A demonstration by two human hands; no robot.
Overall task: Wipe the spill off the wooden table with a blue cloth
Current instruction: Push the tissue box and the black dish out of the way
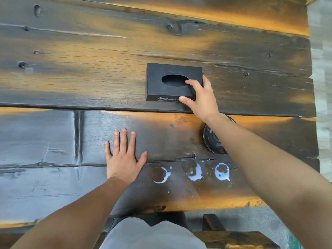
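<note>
On the near plank of the desk [53, 144], just toward me from the black tissue box [173, 81], sits the spill [192, 171]: three whitish ring-shaped puddles in a row, with small flecks scattered around them. I take the box as my landmark. My right hand [199, 97] is on its near right corner, thumb against the front edge and fingers curled over the top beside the oval opening, so it is closed around the box corner, not flat. My guess is I grip it there either to shift the box away from the wet patch or to steady it while I reach into the slot. My left hand [124, 157] lies well to the near left of the box, palm down and fingers spread wide on bare wood, holding nothing; it touches the desk just left of the leftmost ring, probably to brace me as I lean forward. A round metal dish [212, 141] rests to the near right of the box, partly hidden under my right forearm. I see no blue cloth anywhere, so wiping has not begun and the spill looks untouched.
</note>
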